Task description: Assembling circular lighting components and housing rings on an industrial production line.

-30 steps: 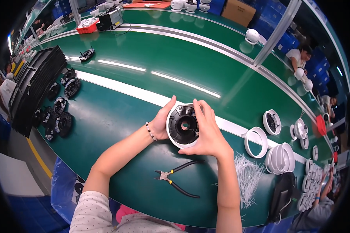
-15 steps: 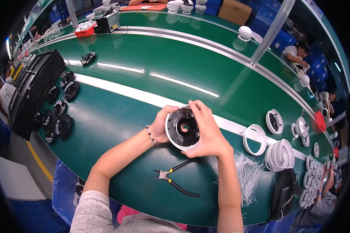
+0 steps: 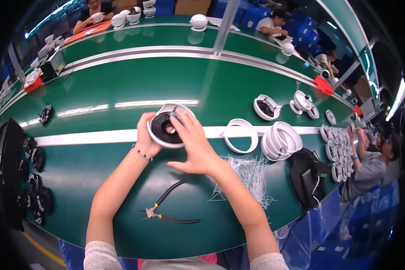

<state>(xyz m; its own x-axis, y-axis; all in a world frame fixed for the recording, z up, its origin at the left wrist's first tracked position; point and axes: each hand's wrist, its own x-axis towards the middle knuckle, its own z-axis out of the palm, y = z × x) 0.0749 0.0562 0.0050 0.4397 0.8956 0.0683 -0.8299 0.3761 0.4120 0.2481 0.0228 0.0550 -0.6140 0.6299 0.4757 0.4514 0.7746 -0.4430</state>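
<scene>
White round plastic housing with a black inside (image 3: 167, 129) sits above the green tabletop (image 3: 99, 171), left hand (image 3: 147, 137) cupping its rim, right hand (image 3: 195, 146) fingering inside. Probably light, rigid, smooth; best held by the rim.

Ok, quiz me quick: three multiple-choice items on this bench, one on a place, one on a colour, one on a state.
1. Where do the pliers lie?
A. between the forearms
B. beyond the white stripe
C. on the ring stack

2. What colour is the table?
A. grey
B. green
C. red

3. How is the round housing held?
A. lying untouched
B. by the left hand and right hand
C. by one hand only

Answers: 1 A, they lie on the near table between both arms. 2 B, its surface is green. 3 B, both hands grip it.
</scene>
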